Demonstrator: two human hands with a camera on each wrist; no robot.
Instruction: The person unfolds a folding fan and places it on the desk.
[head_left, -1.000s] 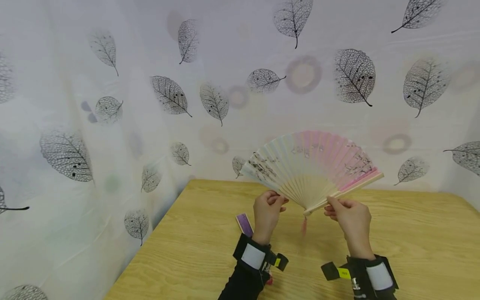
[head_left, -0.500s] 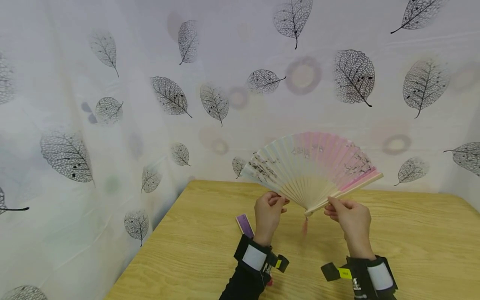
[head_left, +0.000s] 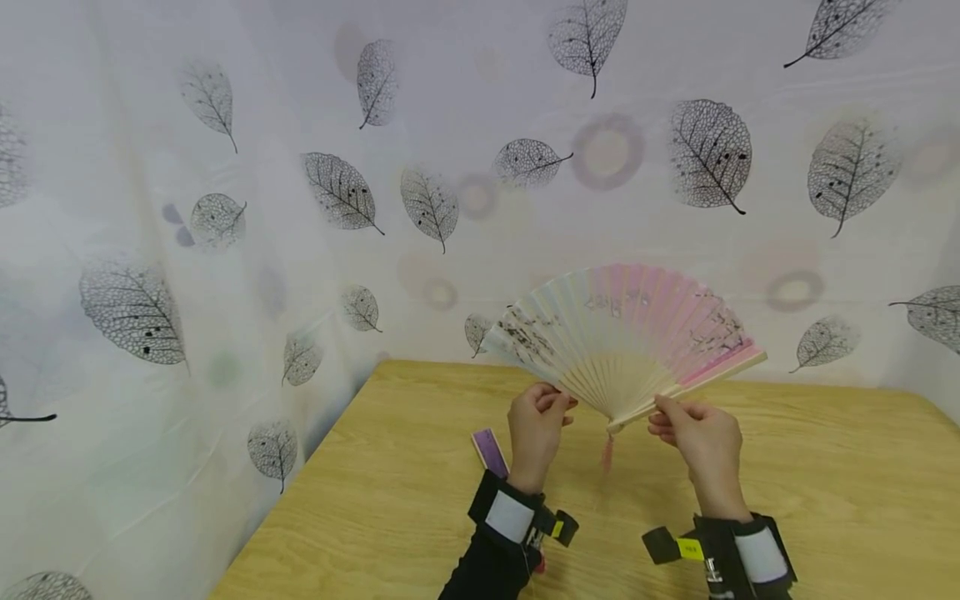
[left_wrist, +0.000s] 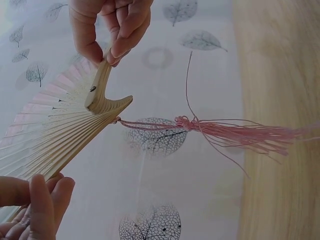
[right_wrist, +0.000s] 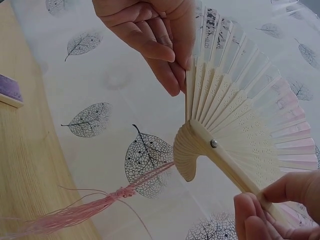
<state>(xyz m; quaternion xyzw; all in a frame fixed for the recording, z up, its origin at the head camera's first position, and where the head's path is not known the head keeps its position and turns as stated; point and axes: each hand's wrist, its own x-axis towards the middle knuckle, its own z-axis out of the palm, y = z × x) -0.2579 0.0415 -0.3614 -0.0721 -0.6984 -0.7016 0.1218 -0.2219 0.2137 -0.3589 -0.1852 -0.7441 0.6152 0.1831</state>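
A folding fan (head_left: pixel 618 333) is spread wide above the table, its leaf pale blue-white on the left and pink on the right, with dark printed sprigs. My left hand (head_left: pixel 536 433) pinches the left outer rib between thumb and fingers. On the other side my right hand (head_left: pixel 703 446) pinches the thick right guard stick. Pierced wooden ribs meet at a metal rivet (right_wrist: pixel 214 143), seen in the right wrist view. From the pivot end a pink tassel (left_wrist: pixel 240 132) hangs on a cord.
A purple item with pale wooden edges (head_left: pixel 490 451) lies on the wooden table (head_left: pixel 375 500), partly behind my left wrist. Something red shows below that wrist. Behind the table hangs a pale curtain (head_left: pixel 480 83) printed with skeleton leaves.
Both hands keep their pinch on the spread fan and stay nearly still. The tassel swings slightly.
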